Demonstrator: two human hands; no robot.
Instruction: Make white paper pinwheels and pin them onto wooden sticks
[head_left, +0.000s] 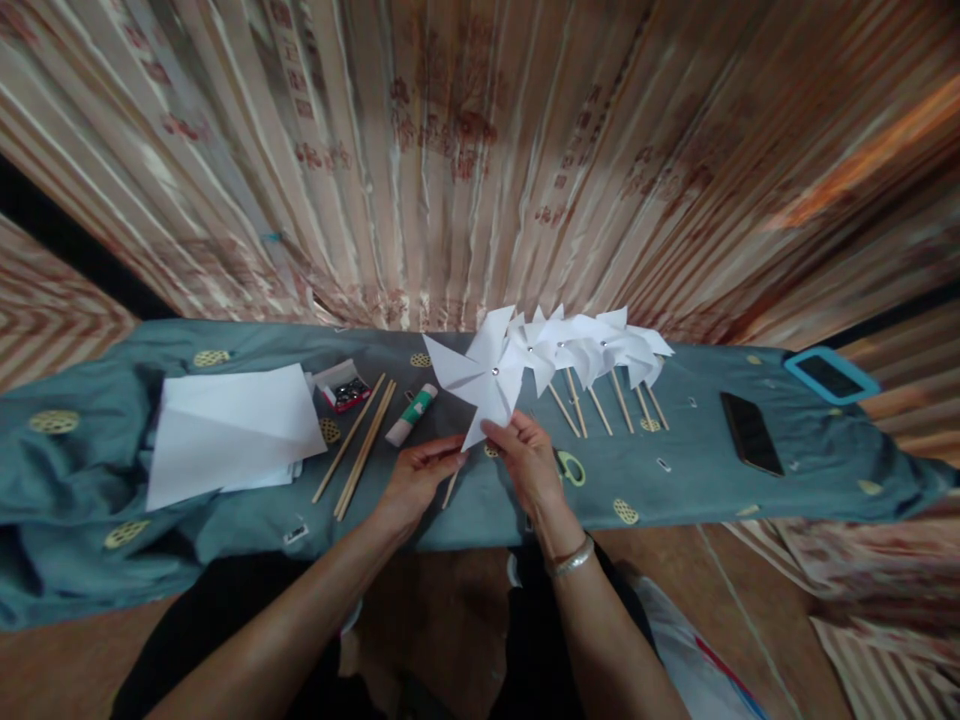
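Note:
A white paper pinwheel [491, 385] with a shiny pin at its centre is raised above the cloth. My right hand [529, 462] pinches its lower blade between thumb and fingers. At the same blade's tip, my left hand [420, 478] is closed, thumb and fingers together around the stick. The lower end of that wooden stick [449, 492] shows below my left fingers; its upper part is hidden. Just behind and to the right lie several finished-looking pinwheels [600, 345] on sticks, overlapping in a row. Green-handled scissors [571, 468] lie beside my right hand, partly covered.
On the green cloth-covered table [705, 490], left of my hands, are a glue stick [412, 414], several loose wooden sticks [366, 450], a small box of pins [345, 388] and white paper sheets [232, 430]. A dark phone [751, 432] and blue-framed device [831, 375] lie right. Curtains [465, 200] hang behind.

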